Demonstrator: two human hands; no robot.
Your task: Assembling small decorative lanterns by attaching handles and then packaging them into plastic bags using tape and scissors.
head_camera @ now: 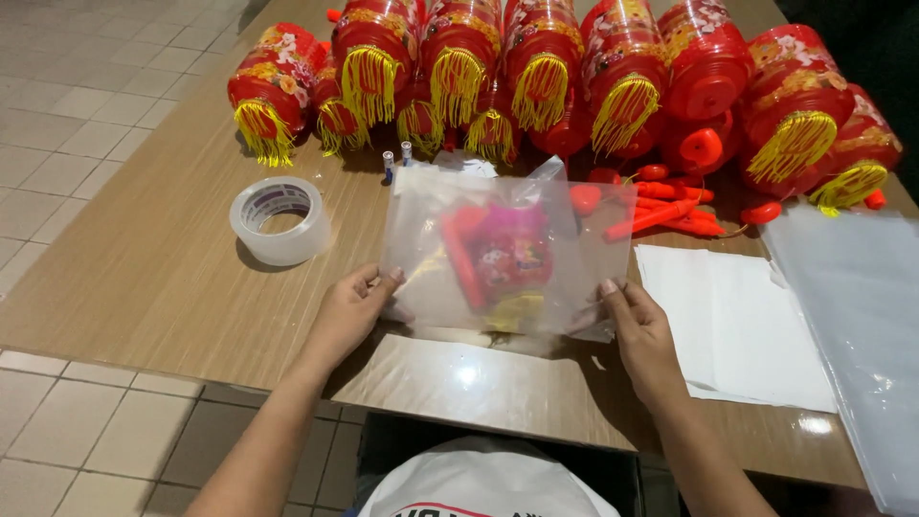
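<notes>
Your left hand (349,311) and right hand (639,330) each pinch a lower corner of the clear bag (507,249), tape roll (280,218) left of it.

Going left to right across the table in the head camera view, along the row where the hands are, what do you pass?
Roll of clear tape → left hand → clear plastic bag with a red lantern inside, held at both lower corners → right hand → white paper sheets → stack of clear plastic bags.

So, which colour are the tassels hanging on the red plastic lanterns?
Yellow: the tassels on the red plastic lanterns, clearest in the head view.
</notes>
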